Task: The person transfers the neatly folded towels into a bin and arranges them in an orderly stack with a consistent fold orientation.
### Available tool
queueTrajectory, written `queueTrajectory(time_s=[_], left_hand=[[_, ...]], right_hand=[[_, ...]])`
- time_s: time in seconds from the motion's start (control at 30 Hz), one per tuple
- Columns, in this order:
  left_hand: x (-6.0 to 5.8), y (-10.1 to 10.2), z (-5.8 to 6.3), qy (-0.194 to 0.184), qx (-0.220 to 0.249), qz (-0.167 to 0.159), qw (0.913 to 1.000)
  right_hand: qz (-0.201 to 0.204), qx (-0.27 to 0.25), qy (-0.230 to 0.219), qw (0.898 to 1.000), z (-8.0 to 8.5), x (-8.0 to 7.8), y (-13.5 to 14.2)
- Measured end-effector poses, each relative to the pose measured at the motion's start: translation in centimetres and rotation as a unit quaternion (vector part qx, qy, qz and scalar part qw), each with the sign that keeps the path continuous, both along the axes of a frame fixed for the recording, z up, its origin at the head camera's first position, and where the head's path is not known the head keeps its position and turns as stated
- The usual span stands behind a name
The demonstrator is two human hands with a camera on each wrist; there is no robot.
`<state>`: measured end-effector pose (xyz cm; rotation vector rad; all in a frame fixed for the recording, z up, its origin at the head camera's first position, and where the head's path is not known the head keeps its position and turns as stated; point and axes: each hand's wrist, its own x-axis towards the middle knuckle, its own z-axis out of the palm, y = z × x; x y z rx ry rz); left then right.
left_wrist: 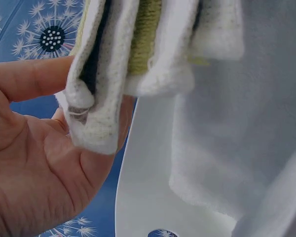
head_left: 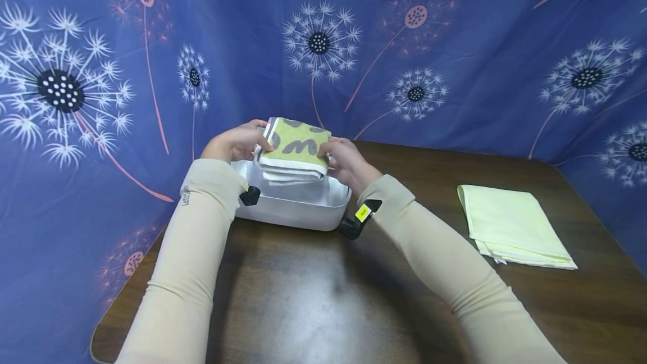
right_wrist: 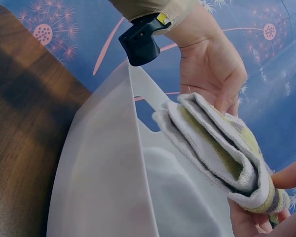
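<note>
A folded green towel [head_left: 298, 142] with grey figures and white edges is held up over a white plastic bin [head_left: 293, 211]. My left hand [head_left: 238, 142] pinches its left side, thumb on top and fingers beneath. At the opposite side my right hand [head_left: 349, 160] grips it the same way. Several stacked layers of the towel [right_wrist: 222, 153] show edge-on in the right wrist view. Inside the bin lies a pale, soft cloth [left_wrist: 212, 148], partly hidden under the towel in the head view.
A folded pale yellow cloth [head_left: 515, 226] lies on the right part of the brown wooden table [head_left: 303, 296]. Blue fabric with dandelion prints [head_left: 318, 44] hangs behind and to the left of the table. The bin has a handle slot [right_wrist: 147, 116] in its end wall.
</note>
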<state>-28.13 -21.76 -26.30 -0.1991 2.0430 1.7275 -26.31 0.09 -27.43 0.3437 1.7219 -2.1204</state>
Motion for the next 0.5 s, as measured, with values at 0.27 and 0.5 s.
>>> queueTrajectory(time_s=[0.27, 0.5], left_hand=[[-0.04, -0.03, -0.33, 0.003, -0.039, 0.0, 0.9992], [0.38, -0.2, -0.37, -0.004, -0.052, -0.01, 0.9986]], right_hand=[[0.006, 0.003, 0.005, 1.0, -0.53, 0.01, -0.1], [0.011, 0.023, 0.006, 1.0, -1.09, 0.04, -0.04]])
